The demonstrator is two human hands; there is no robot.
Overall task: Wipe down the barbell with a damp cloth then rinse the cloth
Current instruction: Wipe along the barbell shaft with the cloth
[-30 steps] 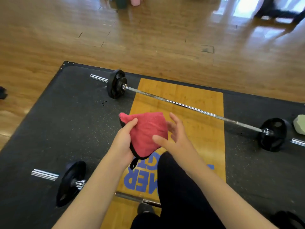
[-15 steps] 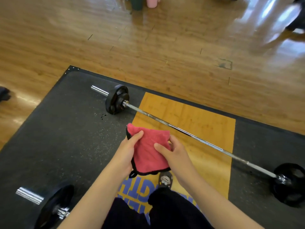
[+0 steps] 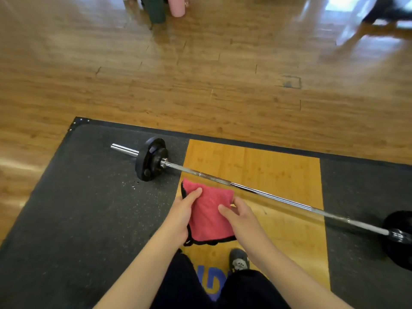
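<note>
A chrome barbell [image 3: 278,198] lies on the lifting platform, running from upper left to lower right, with a black plate [image 3: 151,159] at its left end and another black plate [image 3: 399,239] at the right edge. I hold a folded red cloth with black trim [image 3: 207,215] in both hands, just in front of the bar's left half and close above it. My left hand [image 3: 181,216] grips the cloth's left edge with the thumb on top. My right hand [image 3: 239,216] pinches its right edge.
The platform has a black rubber mat [image 3: 78,208] on the left and right and a yellow wooden centre [image 3: 278,170]. My dark trouser legs and a grey shoe [image 3: 238,260] are below. A dark green container [image 3: 153,8] and a pink bottle [image 3: 177,5] stand on the far wooden floor.
I have stepped forward: the barbell is nearer and the second barbell behind me has left the view. The cloth has come down close to the bar's left half, both hands still on it.
</note>
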